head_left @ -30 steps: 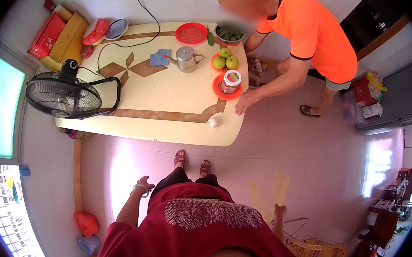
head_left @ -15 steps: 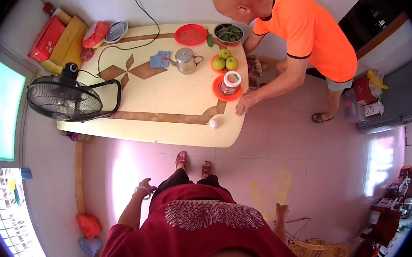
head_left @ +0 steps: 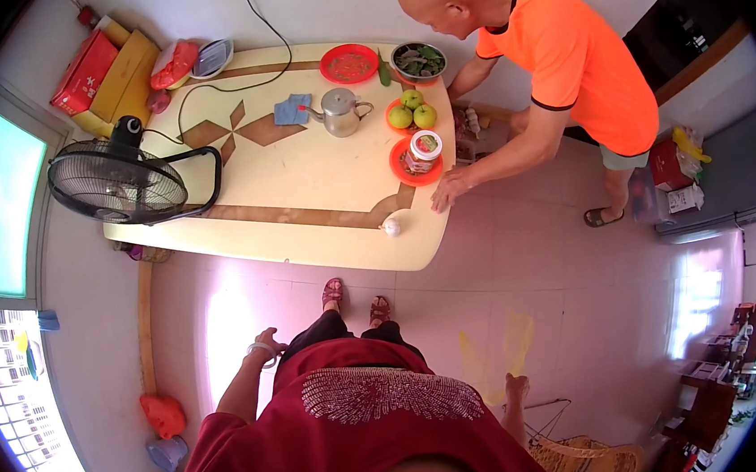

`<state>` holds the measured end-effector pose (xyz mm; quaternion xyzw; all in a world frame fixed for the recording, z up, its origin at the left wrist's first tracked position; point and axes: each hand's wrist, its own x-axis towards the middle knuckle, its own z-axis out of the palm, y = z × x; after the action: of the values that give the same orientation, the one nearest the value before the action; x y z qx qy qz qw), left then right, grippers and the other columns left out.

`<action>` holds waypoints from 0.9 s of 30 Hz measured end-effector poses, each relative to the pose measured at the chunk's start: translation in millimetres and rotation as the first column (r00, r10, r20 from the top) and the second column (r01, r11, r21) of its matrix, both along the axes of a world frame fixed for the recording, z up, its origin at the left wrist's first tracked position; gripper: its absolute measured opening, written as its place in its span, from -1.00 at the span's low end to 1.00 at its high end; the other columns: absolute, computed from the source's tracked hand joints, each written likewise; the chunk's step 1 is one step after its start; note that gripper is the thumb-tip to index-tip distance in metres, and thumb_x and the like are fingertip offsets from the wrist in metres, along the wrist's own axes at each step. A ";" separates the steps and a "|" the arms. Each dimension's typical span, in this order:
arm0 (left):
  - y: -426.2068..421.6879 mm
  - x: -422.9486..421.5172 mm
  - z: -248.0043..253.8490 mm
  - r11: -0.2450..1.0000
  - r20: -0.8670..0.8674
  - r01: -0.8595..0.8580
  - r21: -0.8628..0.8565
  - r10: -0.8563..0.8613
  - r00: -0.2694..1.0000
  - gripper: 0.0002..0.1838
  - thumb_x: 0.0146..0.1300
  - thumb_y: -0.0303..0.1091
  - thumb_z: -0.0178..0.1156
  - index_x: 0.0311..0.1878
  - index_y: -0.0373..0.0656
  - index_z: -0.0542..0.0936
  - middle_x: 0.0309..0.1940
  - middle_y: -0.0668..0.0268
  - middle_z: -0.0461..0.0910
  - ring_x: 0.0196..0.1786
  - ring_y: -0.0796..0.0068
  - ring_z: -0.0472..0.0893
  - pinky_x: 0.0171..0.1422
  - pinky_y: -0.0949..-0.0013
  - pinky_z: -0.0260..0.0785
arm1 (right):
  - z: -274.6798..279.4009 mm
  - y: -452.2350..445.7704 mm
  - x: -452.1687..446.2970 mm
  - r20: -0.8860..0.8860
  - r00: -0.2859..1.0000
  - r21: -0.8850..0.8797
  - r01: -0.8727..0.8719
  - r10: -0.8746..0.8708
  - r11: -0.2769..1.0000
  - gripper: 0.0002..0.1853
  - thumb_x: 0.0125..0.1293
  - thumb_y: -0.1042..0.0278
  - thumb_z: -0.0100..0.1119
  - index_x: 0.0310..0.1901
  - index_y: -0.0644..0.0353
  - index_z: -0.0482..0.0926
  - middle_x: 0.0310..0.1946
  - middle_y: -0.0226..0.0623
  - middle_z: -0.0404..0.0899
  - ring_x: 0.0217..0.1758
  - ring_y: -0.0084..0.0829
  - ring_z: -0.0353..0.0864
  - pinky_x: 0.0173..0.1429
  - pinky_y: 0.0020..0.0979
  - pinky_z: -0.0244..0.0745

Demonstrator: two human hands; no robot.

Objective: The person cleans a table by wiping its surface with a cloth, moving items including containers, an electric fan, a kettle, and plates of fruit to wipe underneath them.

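Head view: your right hand [head_left: 517, 387] grips one thin, see-through yellow bag [head_left: 519, 342], beside you above the floor [head_left: 572, 295]; your left hand [head_left: 267, 343] is unladen, its fingers half curled. On the table [head_left: 300, 171] you have one kettle [head_left: 341, 113], one bowl [head_left: 419, 79] of green leaves and three red plates: one [head_left: 392, 107] carries three green fruits [head_left: 424, 117], another [head_left: 418, 179] one lidded jar [head_left: 425, 147]; you cannot tell the third's [head_left: 349, 48] contents.
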<state>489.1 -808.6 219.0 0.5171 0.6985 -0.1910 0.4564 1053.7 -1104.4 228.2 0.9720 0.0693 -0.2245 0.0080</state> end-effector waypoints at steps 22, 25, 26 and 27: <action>11.8 7.3 0.4 0.999 0.035 0.042 0.020 -0.043 0.998 -0.25 -0.13 -0.26 0.37 0.16 -0.34 0.33 -0.12 0.00 0.56 -0.33 0.32 0.66 -0.04 0.33 0.46 | 17.6 11.2 5.0 0.002 0.999 0.042 -0.036 0.036 0.998 -0.54 0.04 0.09 0.13 -0.25 0.42 0.49 -0.29 0.16 0.54 -0.15 0.09 0.52 -0.04 -0.03 0.39; 15.4 10.6 1.8 0.999 0.044 0.044 0.006 -0.044 0.998 -0.23 -0.08 -0.32 0.35 0.21 -0.34 0.25 -0.29 0.07 0.61 -0.36 0.35 0.66 -0.13 0.37 0.47 | 27.4 22.8 4.9 -0.009 1.000 0.019 0.025 -0.024 1.000 -0.55 0.05 0.09 0.12 -0.25 0.41 0.49 -0.29 0.16 0.53 -0.15 0.09 0.51 -0.04 -0.02 0.38; 15.8 10.9 1.0 0.999 0.044 0.053 0.006 -0.053 0.998 -0.22 -0.06 -0.35 0.35 0.24 -0.34 0.21 -0.36 0.10 0.64 -0.36 0.37 0.66 -0.17 0.38 0.48 | 31.4 26.2 3.7 -0.013 0.999 0.026 0.041 -0.041 0.999 -0.56 0.06 0.09 0.12 -0.25 0.40 0.49 -0.28 0.16 0.53 -0.14 0.08 0.51 -0.03 -0.02 0.38; 16.5 11.2 1.1 0.998 0.042 0.059 0.008 -0.059 0.997 -0.22 -0.06 -0.35 0.34 0.24 -0.34 0.21 -0.37 0.10 0.64 -0.37 0.37 0.66 -0.17 0.38 0.48 | 33.7 27.7 2.3 -0.016 0.998 0.033 0.058 -0.057 0.998 -0.56 0.06 0.08 0.12 -0.25 0.39 0.50 -0.27 0.16 0.53 -0.13 0.08 0.51 -0.03 -0.03 0.38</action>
<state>500.3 -792.1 220.1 0.5429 0.6737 -0.1911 0.4637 1056.0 -1076.6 261.9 0.9718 0.0450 -0.2310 -0.0152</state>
